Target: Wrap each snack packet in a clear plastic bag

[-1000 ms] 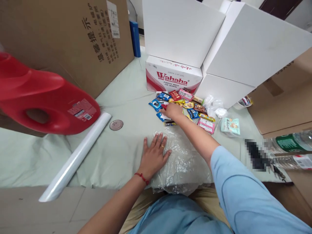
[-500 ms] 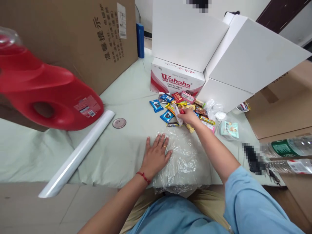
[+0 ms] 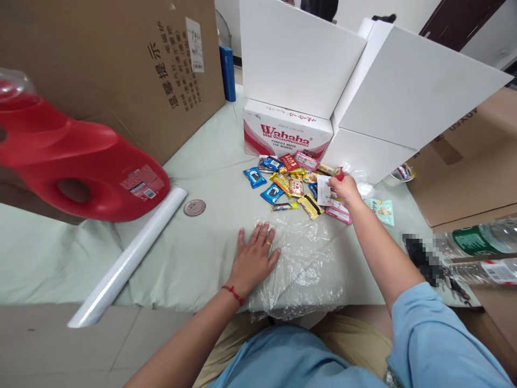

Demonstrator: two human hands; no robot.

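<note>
My left hand (image 3: 253, 260) lies flat with fingers spread on the green tablecloth, its thumb side touching a crumpled clear plastic bag (image 3: 307, 264). My right hand (image 3: 346, 189) is closed on a white snack packet (image 3: 323, 189); a bit of red shows by its fingertips. It is over the right side of a pile of wrapped snacks. In that pile are a blue packet (image 3: 254, 177), another blue packet (image 3: 272, 193), a yellow-and-black packet (image 3: 311, 206), a red packet (image 3: 288, 162) and a pink packet (image 3: 338, 214). A pale green packet (image 3: 382, 211) lies right of my wrist.
A Wahaba-style white-and-red carton (image 3: 287, 132) stands behind the snacks. At left are a red jug (image 3: 92, 161), a white roll (image 3: 129, 258) and a brown round disc (image 3: 194, 207). Clear bottles (image 3: 480, 240) lie at right, near a white bowl (image 3: 398, 177).
My right hand has moved right across the snack pile with the white packet in its grip. My left hand stays flat on the cloth. The view has shifted slightly.
</note>
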